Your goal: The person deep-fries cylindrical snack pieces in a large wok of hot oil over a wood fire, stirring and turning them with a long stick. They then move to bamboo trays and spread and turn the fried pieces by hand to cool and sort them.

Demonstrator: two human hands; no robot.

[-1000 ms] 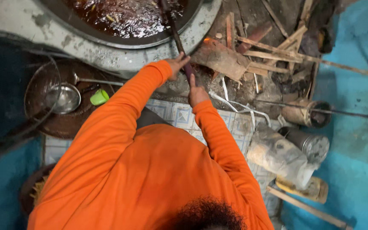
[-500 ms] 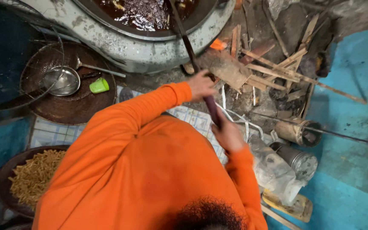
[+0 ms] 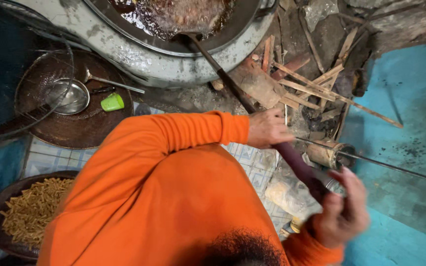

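Evidently, a long dark ladle handle (image 3: 252, 111) is held two-handed for reach, its scoop end sunk in the bubbling oil of the big wok (image 3: 183, 15) at top centre. The left hand (image 3: 267, 129) is wrapped closed around mid-handle; the right hand (image 3: 341, 212), blurred at lower right, is closed on the butt end.

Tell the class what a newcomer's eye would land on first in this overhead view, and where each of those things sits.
The bright orange sleeves fill the lower middle. From them the left hand and right hand grip a long dark handle that runs up into the big pan of bubbling dark oil at the top. At the left, a small green cup lies on a round tray, and a bowl of tan sticks sits bottom left.
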